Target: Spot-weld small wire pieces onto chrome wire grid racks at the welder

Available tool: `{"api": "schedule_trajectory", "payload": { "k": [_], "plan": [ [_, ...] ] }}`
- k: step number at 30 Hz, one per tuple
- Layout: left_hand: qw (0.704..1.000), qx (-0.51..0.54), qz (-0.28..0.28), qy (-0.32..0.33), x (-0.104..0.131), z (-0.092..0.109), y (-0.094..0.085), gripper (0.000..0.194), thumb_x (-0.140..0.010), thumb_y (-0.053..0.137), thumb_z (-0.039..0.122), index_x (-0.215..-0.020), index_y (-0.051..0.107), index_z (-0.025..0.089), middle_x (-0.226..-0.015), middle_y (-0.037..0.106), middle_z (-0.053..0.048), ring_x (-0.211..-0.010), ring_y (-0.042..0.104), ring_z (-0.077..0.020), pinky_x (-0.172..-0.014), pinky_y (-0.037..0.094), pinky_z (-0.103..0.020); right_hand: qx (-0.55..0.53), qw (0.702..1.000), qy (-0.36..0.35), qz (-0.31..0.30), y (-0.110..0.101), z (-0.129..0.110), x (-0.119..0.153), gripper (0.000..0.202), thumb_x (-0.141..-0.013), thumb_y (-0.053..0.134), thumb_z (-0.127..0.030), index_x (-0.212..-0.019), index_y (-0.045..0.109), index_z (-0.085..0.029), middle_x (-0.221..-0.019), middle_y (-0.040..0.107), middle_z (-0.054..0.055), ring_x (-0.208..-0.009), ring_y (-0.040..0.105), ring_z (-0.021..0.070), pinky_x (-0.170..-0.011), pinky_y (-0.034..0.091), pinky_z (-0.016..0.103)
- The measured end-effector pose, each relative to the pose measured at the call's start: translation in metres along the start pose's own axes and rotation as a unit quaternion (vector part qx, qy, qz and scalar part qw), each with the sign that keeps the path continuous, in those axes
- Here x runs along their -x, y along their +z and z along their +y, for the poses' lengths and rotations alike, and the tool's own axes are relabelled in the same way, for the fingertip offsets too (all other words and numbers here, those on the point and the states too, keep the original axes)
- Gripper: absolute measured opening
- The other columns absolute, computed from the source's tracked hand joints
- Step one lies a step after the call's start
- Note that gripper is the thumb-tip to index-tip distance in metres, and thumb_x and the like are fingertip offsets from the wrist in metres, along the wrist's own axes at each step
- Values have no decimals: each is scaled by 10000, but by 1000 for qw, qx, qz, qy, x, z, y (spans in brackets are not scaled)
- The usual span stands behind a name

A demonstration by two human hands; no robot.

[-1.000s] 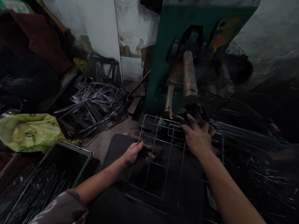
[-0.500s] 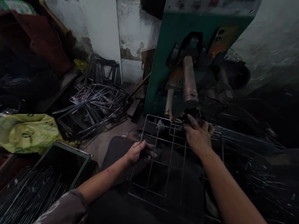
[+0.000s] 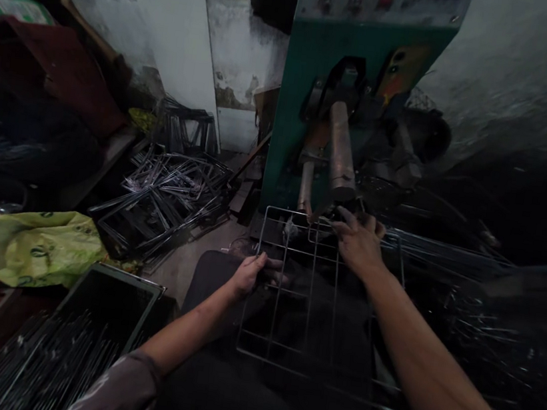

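A rectangular wire rack (image 3: 311,291) of thin crossing rods lies above my dark-clothed lap, its far edge at the copper-coloured arms of a green welding machine (image 3: 294,100). My left hand (image 3: 250,274) is closed around the rack's left side wire, thumb on top and fingers under the grid. At the far edge, just below the thick upper arm (image 3: 343,154), my right hand (image 3: 362,243) is closed on the rack with fingers bent; the exact grip is dark and partly hidden. The thinner lower arm (image 3: 306,186) ends near the rack's far rods.
Bent wire frames (image 3: 170,181) are heaped on the floor to the left. Nearer stand a tray of straight rods (image 3: 47,350) and a yellow-green sack (image 3: 38,248). More loose wire pieces (image 3: 474,325) lie in the dark at the right. A white board (image 3: 183,52) leans against the wall.
The whole view has shifted slightly to the left. Both hands keep their holds, and the rack stays almost in the same place under the machine's arms.
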State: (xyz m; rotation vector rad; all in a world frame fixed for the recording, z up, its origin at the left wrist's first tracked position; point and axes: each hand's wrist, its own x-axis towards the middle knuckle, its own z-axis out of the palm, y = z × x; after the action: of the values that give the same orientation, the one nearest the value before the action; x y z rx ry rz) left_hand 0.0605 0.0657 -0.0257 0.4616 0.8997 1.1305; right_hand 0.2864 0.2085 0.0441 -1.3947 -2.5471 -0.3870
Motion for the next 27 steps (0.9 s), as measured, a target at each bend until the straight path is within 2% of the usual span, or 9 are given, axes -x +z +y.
{"api": "schedule_trajectory", "payload": {
  "k": [5,9,12,15,16,18,21,27],
  "plan": [
    [1000,7,2,-4,2,2,2,677,-702,628,617,-1010,635,14,-773,713,-187,-503,593,-148,-452,376,-224,-28,1000,9,7,9,0,-2,280,-872,432,-209,-978,687,-253,-1364,466,-6,-1123,344,302,-875,279,448],
    [1000,-2,17,1,1,3,3,647,-694,646,605,-973,650,20,-733,711,-164,-501,597,-151,-466,401,-232,-64,997,42,8,2,-2,2,280,-873,447,-257,-982,705,-275,-1395,432,5,-1143,337,331,-871,286,474],
    [1000,-7,13,6,3,3,1,656,-677,659,609,-975,659,24,-713,706,-150,-512,610,-161,-483,420,-241,-77,990,110,52,-9,7,20,316,-862,453,-290,-1089,672,-279,-1428,383,42,-1140,354,355,-851,318,501],
    [1000,-9,18,4,8,2,-8,651,-692,645,612,-986,655,31,-721,705,-149,-511,607,-153,-455,387,-220,-88,961,232,122,-11,24,50,445,-864,444,-369,-1248,570,-183,-1366,435,152,-1100,420,358,-842,356,504],
    [1000,-6,23,2,11,2,-13,641,-703,639,607,-993,648,35,-733,707,-153,-517,608,-151,-446,373,-212,-101,950,268,122,-9,29,59,503,-862,441,-407,-1275,538,-137,-1307,482,189,-1066,460,353,-832,377,491],
    [999,2,41,1,16,1,-22,627,-718,636,593,-1014,633,39,-766,711,-165,-531,612,-145,-433,350,-197,-155,935,310,69,-1,35,75,556,-861,410,-456,-1263,533,-93,-1110,600,200,-951,548,319,-787,427,439],
    [998,5,67,6,22,1,-34,628,-728,637,582,-1040,616,38,-813,713,-185,-560,624,-147,-427,338,-188,-235,923,304,-12,12,31,88,511,-859,346,-421,-1185,595,-117,-864,666,133,-797,615,262,-730,468,366],
    [997,2,73,-9,24,4,-36,607,-751,619,571,-1037,623,36,-791,714,-181,-541,619,-143,-424,346,-192,-231,922,309,11,26,22,86,467,-837,366,-345,-1163,624,-132,-952,679,137,-841,643,269,-752,485,375]
  ]
}}
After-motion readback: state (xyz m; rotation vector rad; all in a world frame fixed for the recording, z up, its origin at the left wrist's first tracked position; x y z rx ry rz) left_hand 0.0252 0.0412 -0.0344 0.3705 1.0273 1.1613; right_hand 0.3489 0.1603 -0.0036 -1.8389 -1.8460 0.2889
